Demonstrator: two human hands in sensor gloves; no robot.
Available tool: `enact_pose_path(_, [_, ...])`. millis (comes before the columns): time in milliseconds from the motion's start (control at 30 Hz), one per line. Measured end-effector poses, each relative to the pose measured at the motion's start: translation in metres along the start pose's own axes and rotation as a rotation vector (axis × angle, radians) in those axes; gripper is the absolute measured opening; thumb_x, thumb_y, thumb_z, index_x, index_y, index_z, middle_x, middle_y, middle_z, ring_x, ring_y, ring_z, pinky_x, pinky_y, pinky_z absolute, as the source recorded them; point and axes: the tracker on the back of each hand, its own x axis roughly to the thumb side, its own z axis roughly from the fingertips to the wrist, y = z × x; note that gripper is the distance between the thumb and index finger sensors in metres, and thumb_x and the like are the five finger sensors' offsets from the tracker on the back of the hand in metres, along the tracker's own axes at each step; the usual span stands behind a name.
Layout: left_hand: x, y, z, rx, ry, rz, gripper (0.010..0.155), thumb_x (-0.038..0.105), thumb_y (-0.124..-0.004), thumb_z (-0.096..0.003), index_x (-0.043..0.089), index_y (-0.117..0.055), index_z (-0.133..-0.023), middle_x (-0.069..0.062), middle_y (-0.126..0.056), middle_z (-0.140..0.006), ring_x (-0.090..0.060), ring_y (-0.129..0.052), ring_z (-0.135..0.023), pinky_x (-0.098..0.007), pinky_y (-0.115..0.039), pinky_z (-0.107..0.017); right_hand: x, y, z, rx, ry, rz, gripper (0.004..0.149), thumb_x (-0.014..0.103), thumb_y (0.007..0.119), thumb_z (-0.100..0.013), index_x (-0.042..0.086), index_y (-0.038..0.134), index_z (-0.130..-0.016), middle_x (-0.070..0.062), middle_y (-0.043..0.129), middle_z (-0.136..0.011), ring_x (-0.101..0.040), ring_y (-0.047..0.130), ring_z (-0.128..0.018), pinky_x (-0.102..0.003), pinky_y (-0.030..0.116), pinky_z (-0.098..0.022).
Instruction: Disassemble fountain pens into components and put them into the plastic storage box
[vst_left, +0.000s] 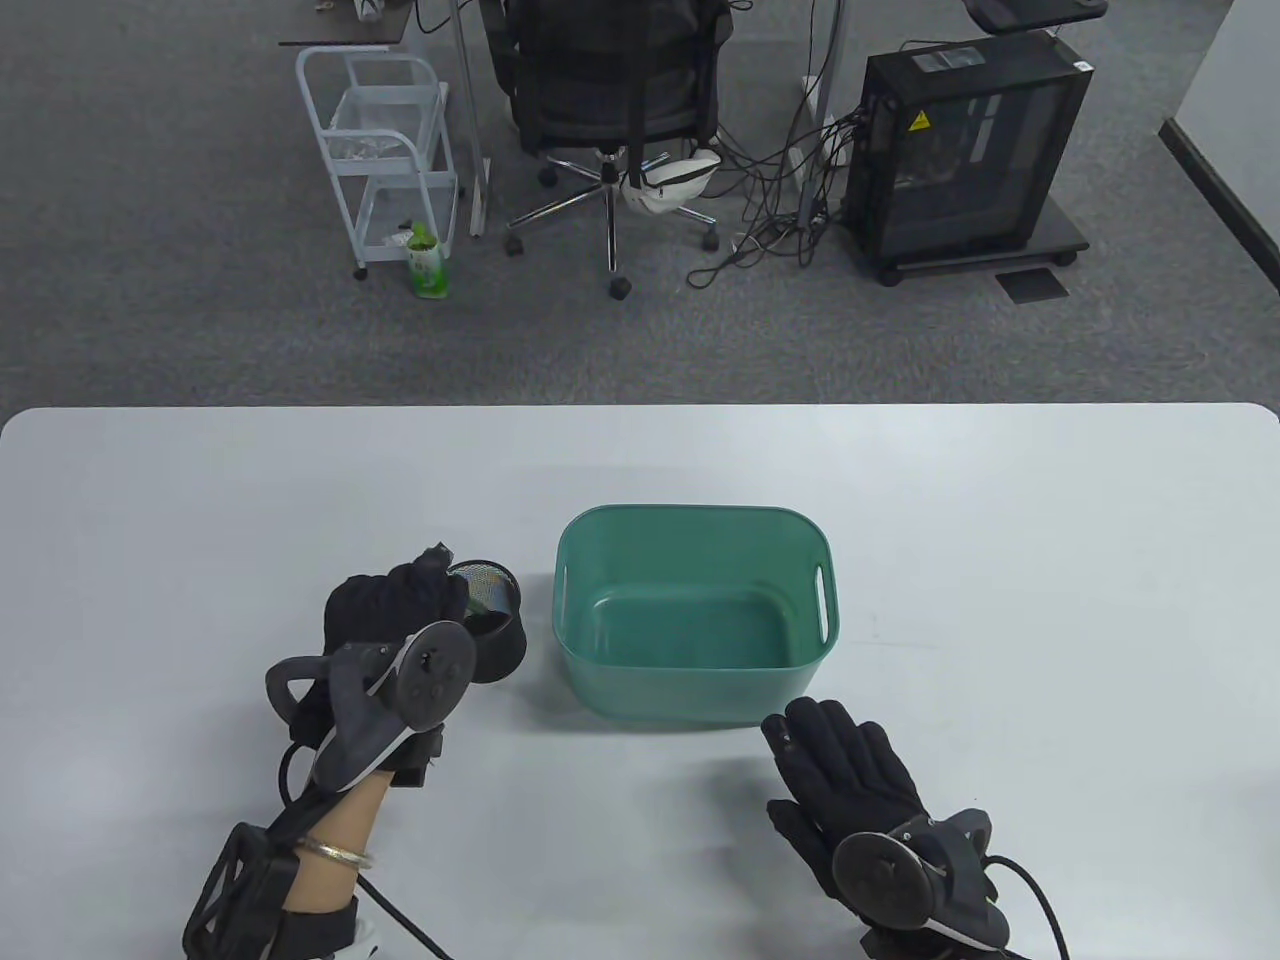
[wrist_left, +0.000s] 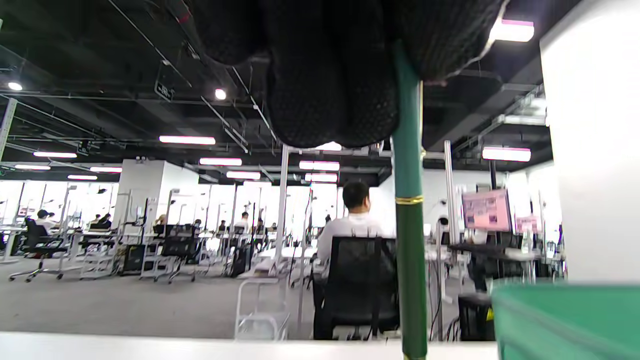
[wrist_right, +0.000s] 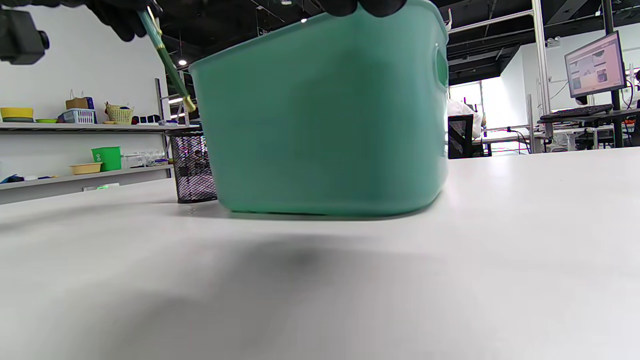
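A: How far along is it?

B: Barely begun, I'd judge. The green box (vst_left: 697, 612) sits mid-table (vst_left: 1000, 560) and its inside looks bare; no pen parts lie in it that I can see. Just beside it on its left stands the black mesh pen cup (vst_left: 492, 620).

A: And the pen?

B: One green pen (wrist_left: 409, 210) with a gold ring is in one piece, as far as the wrist views show. The left hand (vst_left: 395, 610) grips its upper end, fingers curled round it, and the rest hangs down below them. The right wrist view shows its gold tip just above the cup, so it has not reached the box.

A: The other hand?

B: The right hand (vst_left: 850, 790) lies near the box's front corner with fingers straight, holding nothing. The uncapping and unscrewing are left to do.
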Motion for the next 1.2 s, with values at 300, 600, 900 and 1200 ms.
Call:
enact_pose_path(300, [0.013, 0.024, 0.016, 0.29, -0.09, 0.282, 0.043, 0.039, -0.074, -0.0652, 0.011, -0.086, -0.095, 0.0, -0.107, -0.077, -0.017, -0.106, -0.065, -0.039, -0.077, -0.069, 0.0, 0.0, 0.0, 0.002, 0.003, 0.002, 0.067, 0.05, 0.055, -0.058, 0.025, 0.043, -0.119, -0.006, 0.037, -0.124, -0.031, 0.042, -0.114, -0.049, 0.036, -0.084])
enact_pose_path(600, [0.042, 0.003, 0.027, 0.327, -0.176, 0.504, 0.043, 0.039, -0.072, -0.0657, 0.01, -0.084, -0.096, 0.001, -0.107, -0.078, -0.016, -0.107, -0.065, -0.037, -0.079, -0.068, 0.0, 0.0, 0.0, -0.001, 0.002, 0.001, 0.067, 0.051, 0.055, -0.058, 0.025, 0.044, -0.119, -0.007, 0.036, -0.124, -0.031, 0.043, -0.114, -0.049, 0.036, -0.084])
enact_pose_path(900, [0.053, -0.022, 0.036, 0.298, -0.213, 0.657, 0.043, 0.039, -0.072, -0.0661, 0.01, -0.083, -0.096, 0.001, -0.108, -0.077, -0.016, -0.108, -0.065, -0.037, -0.079, -0.067, 0.0, 0.0, 0.0, -0.02, -0.004, -0.005, 0.066, 0.051, 0.054, -0.058, 0.025, 0.044, -0.118, -0.006, 0.037, -0.124, -0.031, 0.043, -0.114, -0.049, 0.036, -0.084])
enact_pose_path(1200, [0.057, -0.026, 0.038, 0.277, -0.262, 0.676, 0.043, 0.039, -0.072, -0.0663, 0.01, -0.083, -0.096, 0.001, -0.108, -0.077, -0.015, -0.108, -0.065, -0.037, -0.079, -0.067, 0.005, -0.019, 0.002, -0.261, -0.026, -0.018, 0.063, 0.053, 0.057, -0.058, 0.027, 0.053, -0.115, -0.005, 0.051, -0.121, -0.028, 0.061, -0.109, -0.05, 0.047, -0.082])
